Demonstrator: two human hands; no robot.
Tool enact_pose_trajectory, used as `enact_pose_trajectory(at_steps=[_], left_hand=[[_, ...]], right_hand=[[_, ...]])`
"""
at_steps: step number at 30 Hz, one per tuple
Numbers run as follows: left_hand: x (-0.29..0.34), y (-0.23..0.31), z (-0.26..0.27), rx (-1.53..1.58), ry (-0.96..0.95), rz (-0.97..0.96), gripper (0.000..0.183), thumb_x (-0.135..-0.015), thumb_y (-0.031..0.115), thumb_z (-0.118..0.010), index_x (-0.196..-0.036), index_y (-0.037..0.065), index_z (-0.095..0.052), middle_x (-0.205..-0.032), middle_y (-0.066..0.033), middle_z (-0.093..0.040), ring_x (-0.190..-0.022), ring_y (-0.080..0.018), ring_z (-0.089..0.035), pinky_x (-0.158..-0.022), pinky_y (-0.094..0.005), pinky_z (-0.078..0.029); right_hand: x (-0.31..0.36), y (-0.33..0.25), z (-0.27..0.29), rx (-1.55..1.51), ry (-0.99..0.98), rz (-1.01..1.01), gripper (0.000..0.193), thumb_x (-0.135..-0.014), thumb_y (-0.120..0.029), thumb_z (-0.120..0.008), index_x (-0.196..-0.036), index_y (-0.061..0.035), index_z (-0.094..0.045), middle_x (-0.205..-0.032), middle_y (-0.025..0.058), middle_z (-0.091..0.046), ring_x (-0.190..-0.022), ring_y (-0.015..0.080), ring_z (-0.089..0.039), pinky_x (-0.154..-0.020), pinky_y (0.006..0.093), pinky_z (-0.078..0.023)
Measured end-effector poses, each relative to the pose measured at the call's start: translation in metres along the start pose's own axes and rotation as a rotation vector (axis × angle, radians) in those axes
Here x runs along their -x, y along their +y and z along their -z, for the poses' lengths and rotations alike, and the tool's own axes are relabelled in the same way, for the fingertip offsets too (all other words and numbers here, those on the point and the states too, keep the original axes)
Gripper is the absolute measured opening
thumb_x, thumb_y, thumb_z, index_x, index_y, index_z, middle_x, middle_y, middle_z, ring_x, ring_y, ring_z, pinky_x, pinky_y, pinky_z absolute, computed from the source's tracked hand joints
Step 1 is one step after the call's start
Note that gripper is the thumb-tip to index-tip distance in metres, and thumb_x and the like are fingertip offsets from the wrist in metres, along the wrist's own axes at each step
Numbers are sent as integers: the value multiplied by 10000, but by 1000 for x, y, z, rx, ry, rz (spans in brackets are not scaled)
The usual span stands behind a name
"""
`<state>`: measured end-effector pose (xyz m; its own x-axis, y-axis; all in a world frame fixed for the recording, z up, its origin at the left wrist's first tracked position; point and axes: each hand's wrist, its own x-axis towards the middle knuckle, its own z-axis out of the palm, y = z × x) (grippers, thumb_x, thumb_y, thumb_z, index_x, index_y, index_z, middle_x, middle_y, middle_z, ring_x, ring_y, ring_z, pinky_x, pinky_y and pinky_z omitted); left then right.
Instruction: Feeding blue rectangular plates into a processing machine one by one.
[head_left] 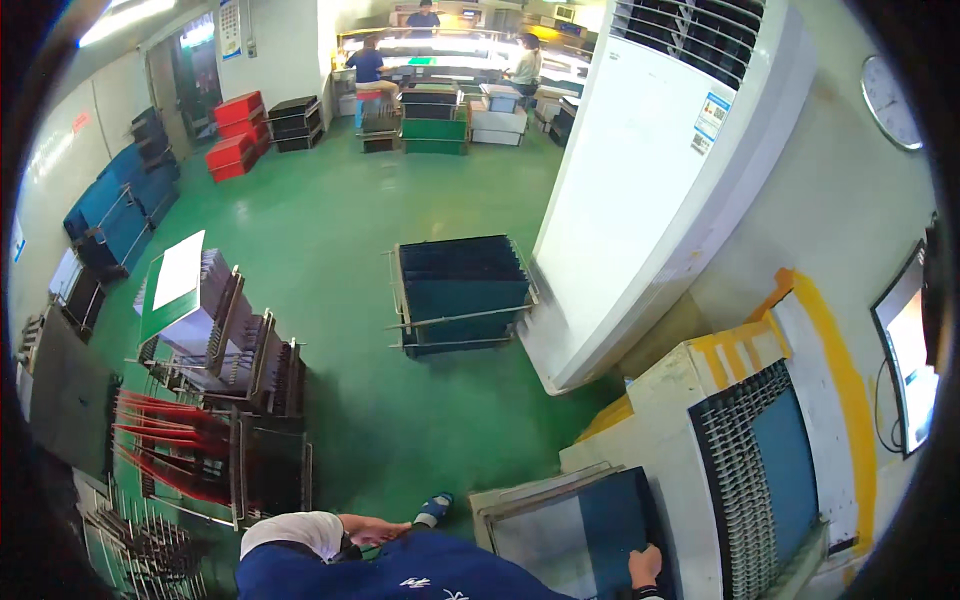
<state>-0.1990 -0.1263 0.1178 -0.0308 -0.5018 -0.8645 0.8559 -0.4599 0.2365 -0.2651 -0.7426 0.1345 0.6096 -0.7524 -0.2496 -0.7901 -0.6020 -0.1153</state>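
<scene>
My right hand point(646, 567) is closed at a dark blue panel point(615, 520), which stands at the right end of a metal-framed rack point(497, 497) in front of me. Its fingers appear to grip the panel, though part of the grip is hidden. Beside the panel, a paler grey-white face shows inside the same frame. My left hand point(375, 530) is in front of my blue clothing, fingers stretched out, with nothing visible in it. Below that hand, a foot in a blue sandal point(434, 510) rests on the green floor.
A conveyor machine point(745, 470) with rollers stands right. Ahead are a rack of dark panels point(465, 300) and a tall white air conditioner point(640, 190). Racks with red sheets point(170, 440) and white boards point(205, 300) stand left. Several people sit at lit benches far back.
</scene>
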Motion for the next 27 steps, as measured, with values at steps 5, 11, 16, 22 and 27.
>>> enact_pose_trajectory(at_steps=[5,11,16,22,27], left_hand=[[-31,-1,9,-112,-59,66,896,-839,777,-355,-1525,249,-126,-1595,-70,-43,-1459,-210,-56,-1159,-400,-105],[-111,-51,35,-74,-65,88,967,-780,834,-371,-1502,203,-253,-1581,-84,-143,-1458,-225,-80,-1152,-421,-97],[-133,-68,32,-44,-59,137,892,-837,778,-362,-1486,169,-303,-1552,-36,-242,-1428,-227,-172,-1152,-413,-133],[-166,-85,22,-6,18,122,864,-837,758,-416,-1443,143,-398,-1484,-10,-378,-1392,-237,-270,-1139,-394,-157],[-174,-80,4,-53,-16,115,1100,-688,863,-484,-1478,120,-308,-1528,-133,-284,-1430,-321,-179,-1138,-445,-166]], right_hand=[[5,-5,9,24,62,132,424,-717,-159,-731,-1060,72,-634,-1044,252,-651,-1034,397,-608,-885,428,-483],[23,-33,34,-11,-26,55,359,-708,-157,-743,-986,56,-665,-994,261,-657,-981,407,-622,-858,433,-485],[25,-35,33,37,5,93,326,-707,-139,-743,-952,61,-662,-956,256,-661,-947,415,-627,-835,436,-485],[13,-2,4,-18,49,107,308,-708,-133,-733,-934,61,-656,-928,253,-664,-929,414,-630,-818,443,-483],[5,-11,6,18,-39,94,375,-710,-159,-722,-1012,51,-648,-987,255,-660,-973,403,-629,-838,448,-488]])
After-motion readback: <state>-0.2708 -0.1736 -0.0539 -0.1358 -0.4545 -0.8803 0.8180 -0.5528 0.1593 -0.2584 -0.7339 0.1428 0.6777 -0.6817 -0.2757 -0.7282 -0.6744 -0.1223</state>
